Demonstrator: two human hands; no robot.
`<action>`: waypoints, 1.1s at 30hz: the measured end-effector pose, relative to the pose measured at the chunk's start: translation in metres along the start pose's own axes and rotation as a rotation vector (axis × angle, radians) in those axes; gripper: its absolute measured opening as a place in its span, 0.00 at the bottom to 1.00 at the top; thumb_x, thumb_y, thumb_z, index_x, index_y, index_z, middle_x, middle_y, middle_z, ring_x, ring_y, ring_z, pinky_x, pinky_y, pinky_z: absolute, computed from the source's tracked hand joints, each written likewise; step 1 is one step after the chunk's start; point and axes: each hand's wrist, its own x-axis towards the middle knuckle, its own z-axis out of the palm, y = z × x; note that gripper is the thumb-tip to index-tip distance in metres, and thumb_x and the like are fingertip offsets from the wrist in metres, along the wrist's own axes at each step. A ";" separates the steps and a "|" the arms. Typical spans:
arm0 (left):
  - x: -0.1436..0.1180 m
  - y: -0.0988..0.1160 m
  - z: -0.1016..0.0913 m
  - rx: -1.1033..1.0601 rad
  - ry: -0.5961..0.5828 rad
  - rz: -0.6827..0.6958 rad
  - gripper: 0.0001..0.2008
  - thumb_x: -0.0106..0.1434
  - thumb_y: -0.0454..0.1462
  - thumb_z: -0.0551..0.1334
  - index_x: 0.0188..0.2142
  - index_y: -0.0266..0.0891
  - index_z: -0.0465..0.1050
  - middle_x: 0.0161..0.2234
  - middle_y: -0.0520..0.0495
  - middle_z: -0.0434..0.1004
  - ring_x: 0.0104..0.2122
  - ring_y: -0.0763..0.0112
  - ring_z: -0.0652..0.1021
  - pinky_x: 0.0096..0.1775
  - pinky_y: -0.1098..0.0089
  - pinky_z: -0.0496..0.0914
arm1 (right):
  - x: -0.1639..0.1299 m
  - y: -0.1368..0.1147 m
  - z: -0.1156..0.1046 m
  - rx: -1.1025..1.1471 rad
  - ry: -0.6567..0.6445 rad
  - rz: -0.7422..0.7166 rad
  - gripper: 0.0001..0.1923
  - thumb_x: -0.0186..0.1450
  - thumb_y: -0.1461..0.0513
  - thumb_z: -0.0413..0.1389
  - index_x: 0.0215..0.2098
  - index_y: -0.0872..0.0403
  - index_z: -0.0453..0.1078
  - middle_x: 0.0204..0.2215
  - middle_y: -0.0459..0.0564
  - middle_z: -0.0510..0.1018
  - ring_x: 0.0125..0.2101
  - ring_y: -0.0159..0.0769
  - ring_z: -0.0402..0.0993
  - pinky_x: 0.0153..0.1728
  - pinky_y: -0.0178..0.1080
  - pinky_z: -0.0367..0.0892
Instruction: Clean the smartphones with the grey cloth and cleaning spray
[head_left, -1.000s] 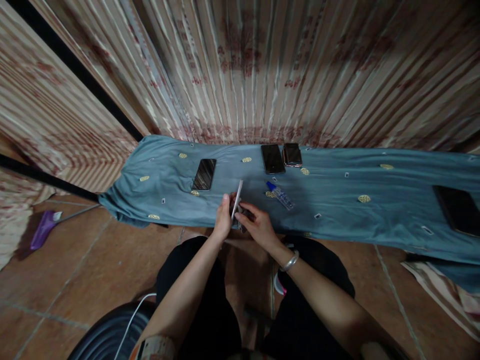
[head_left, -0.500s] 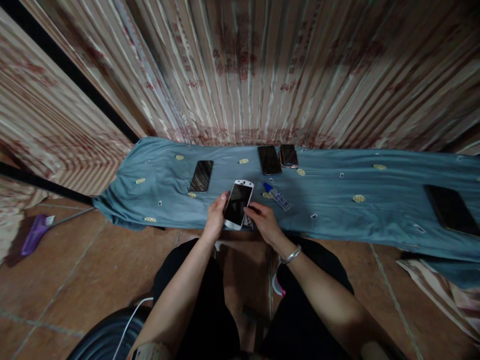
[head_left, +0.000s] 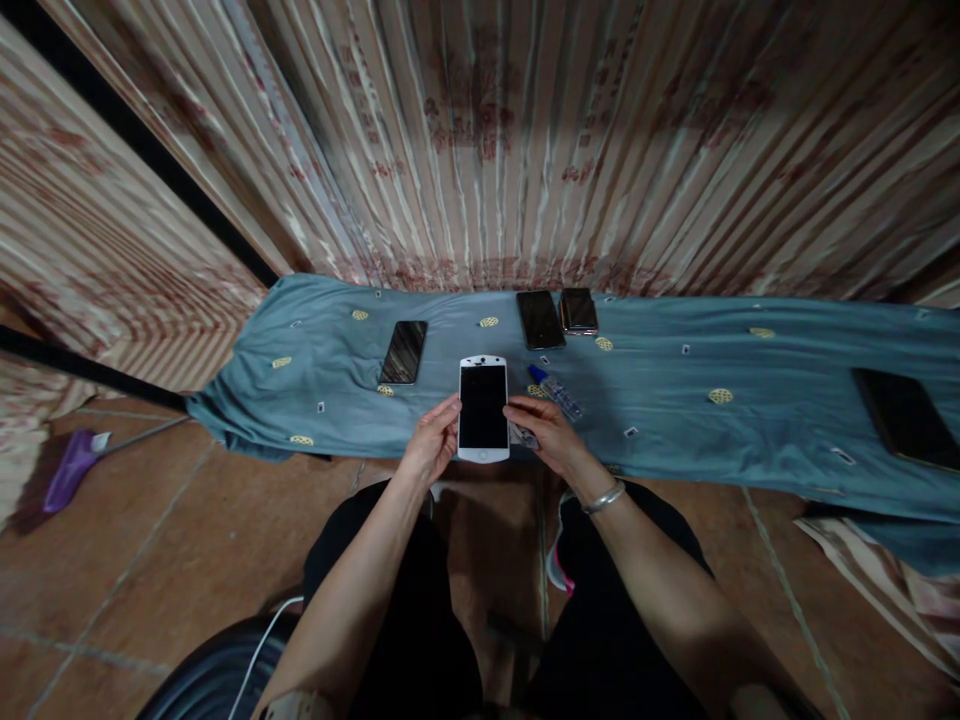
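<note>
Blur and dim light soften most of the scene, so the small item pinched under the right hand (head_left: 551, 435) beside the phone cannot be identified; only a pale patterned scrap shows below the fingers. The far right phone (head_left: 904, 418) is dark against the cloth, and what lies under the teal cloth (head_left: 675, 430) is hidden.

The white phone (head_left: 484, 408) lies screen up at the near edge of the cloth, dark display facing the camera. The left hand (head_left: 431, 445) has its grip half closed on the phone's left edge, fingertips touching the frame. The right hand touches the phone's right edge with thumb and forefinger, its grip likewise partly closed on the phone, with a silver bangle (head_left: 604, 497) on the wrist.

Just right of the white phone lies a small clear bottle with a blue cap (head_left: 553, 391). Farther back on the cloth rest a black phone (head_left: 403, 352) to the left, and a pair side by side, a dark phone (head_left: 540, 319) and a smaller phone (head_left: 579, 311). A purple tool (head_left: 64, 480) lies on the tiled floor at the left, and striped curtains (head_left: 495, 140) hang behind.
</note>
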 end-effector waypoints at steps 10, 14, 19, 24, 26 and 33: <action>0.003 -0.016 -0.004 0.113 0.047 0.014 0.16 0.47 0.33 0.74 0.37 0.34 0.80 0.25 0.51 0.79 0.22 0.78 0.76 0.27 0.76 0.70 | 0.005 -0.005 -0.015 -0.903 0.205 -0.732 0.20 0.68 0.63 0.47 0.56 0.53 0.70 0.57 0.55 0.74 0.57 0.42 0.68 0.60 0.50 0.61; 0.000 -0.021 0.001 0.142 0.041 0.004 0.18 0.41 0.34 0.76 0.34 0.36 0.81 0.25 0.51 0.80 0.23 0.78 0.75 0.25 0.76 0.67 | 0.007 0.001 -0.008 -1.152 0.157 -0.787 0.24 0.67 0.69 0.42 0.58 0.58 0.68 0.57 0.59 0.73 0.57 0.45 0.67 0.60 0.53 0.61; 0.000 -0.025 0.003 0.179 0.061 0.013 0.18 0.39 0.35 0.76 0.33 0.36 0.81 0.22 0.52 0.78 0.22 0.78 0.73 0.25 0.76 0.66 | 0.010 0.005 0.002 -1.186 0.087 -0.816 0.27 0.66 0.71 0.42 0.60 0.55 0.67 0.56 0.56 0.73 0.57 0.45 0.64 0.60 0.53 0.62; 0.002 -0.024 0.000 0.177 0.079 0.031 0.18 0.38 0.35 0.76 0.32 0.36 0.81 0.20 0.55 0.75 0.20 0.79 0.71 0.24 0.76 0.64 | 0.006 0.007 0.010 -1.170 -0.014 -0.809 0.27 0.67 0.71 0.41 0.61 0.56 0.66 0.58 0.57 0.72 0.58 0.45 0.63 0.61 0.54 0.62; 0.004 -0.023 -0.002 0.156 0.081 0.033 0.17 0.40 0.35 0.76 0.32 0.36 0.81 0.20 0.55 0.74 0.20 0.80 0.71 0.24 0.76 0.64 | 0.003 0.009 0.012 -1.164 -0.045 -0.798 0.27 0.67 0.71 0.42 0.61 0.56 0.66 0.58 0.57 0.71 0.58 0.45 0.63 0.61 0.53 0.63; 0.005 -0.014 -0.004 0.076 0.082 0.041 0.13 0.47 0.33 0.73 0.34 0.35 0.80 0.22 0.54 0.76 0.20 0.81 0.72 0.25 0.78 0.67 | -0.010 0.017 0.015 -1.119 -0.125 -0.783 0.29 0.65 0.72 0.42 0.61 0.52 0.66 0.56 0.54 0.73 0.57 0.43 0.65 0.59 0.53 0.65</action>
